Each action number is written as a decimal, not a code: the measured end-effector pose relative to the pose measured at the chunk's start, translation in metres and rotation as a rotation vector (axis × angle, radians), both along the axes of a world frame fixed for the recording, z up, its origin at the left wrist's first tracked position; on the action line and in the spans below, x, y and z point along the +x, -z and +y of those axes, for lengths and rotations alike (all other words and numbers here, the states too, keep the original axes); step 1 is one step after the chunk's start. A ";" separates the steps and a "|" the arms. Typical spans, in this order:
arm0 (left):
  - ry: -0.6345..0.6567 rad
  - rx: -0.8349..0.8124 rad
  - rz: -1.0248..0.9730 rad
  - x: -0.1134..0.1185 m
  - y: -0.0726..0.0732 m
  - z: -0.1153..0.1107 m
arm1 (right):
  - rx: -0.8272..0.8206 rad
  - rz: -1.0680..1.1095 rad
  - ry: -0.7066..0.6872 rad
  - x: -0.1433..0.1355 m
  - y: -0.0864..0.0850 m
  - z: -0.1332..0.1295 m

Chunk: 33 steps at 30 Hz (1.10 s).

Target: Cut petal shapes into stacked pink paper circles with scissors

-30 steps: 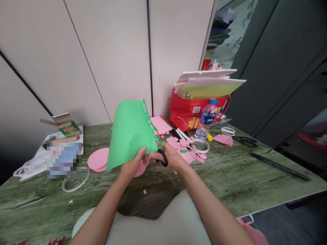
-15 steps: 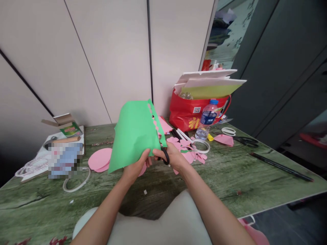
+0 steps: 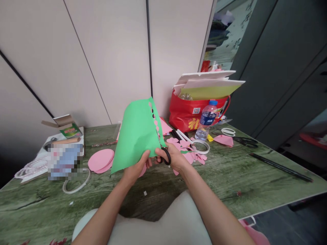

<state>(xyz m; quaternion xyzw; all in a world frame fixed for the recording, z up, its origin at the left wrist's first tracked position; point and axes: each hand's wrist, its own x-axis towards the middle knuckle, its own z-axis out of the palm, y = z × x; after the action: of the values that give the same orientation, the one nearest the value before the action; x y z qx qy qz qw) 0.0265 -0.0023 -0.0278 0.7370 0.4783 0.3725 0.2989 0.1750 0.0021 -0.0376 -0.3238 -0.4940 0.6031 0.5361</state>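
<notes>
A large green paper sheet (image 3: pixel 135 132) is held up above the table, curved, with a row of small cut-outs along its right side. My left hand (image 3: pixel 138 168) pinches its lower edge between thumb and fingers. Black-handled scissors (image 3: pixel 167 156) are gripped by my right hand (image 3: pixel 174 157) at the sheet's lower right corner. Their blades point up along the sheet, beside the narrow strip right of the cut-outs. Pink paper pieces (image 3: pixel 189 157) lie just beyond my right hand, and pink paper circles (image 3: pixel 100 160) lie to the left of the sheet.
A red bag (image 3: pixel 182 114) with boards stands at the back, a water bottle (image 3: pixel 208 119) before it. Tape rolls (image 3: pixel 201 147), dark scissors (image 3: pixel 246 141) and black sticks (image 3: pixel 281 166) lie right. At left are a white board (image 3: pixel 42 153), an open box (image 3: pixel 70 130) and another tape roll (image 3: pixel 76 189).
The green sheet has tilted and shifted slightly right, its narrow strip now closer to the main part. The scissor handles have spread apart and turned a little in my right hand.
</notes>
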 end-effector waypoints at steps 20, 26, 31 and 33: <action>0.055 -0.092 -0.037 0.004 0.007 -0.006 | 0.013 0.031 0.118 0.004 -0.005 -0.001; 0.046 -0.100 -0.032 0.007 0.003 -0.009 | 0.011 0.006 0.152 0.008 -0.006 0.000; 0.020 -0.097 -0.001 0.006 0.003 -0.009 | -0.008 -0.008 0.154 0.008 -0.006 0.001; 0.017 -0.106 0.014 0.006 0.004 -0.008 | -0.024 -0.002 0.158 0.007 -0.006 0.001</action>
<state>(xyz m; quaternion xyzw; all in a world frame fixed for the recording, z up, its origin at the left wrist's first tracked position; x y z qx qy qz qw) 0.0320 -0.0106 -0.0321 0.7268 0.4929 0.3390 0.3373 0.1823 0.0029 -0.0316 -0.3686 -0.4601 0.5645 0.5777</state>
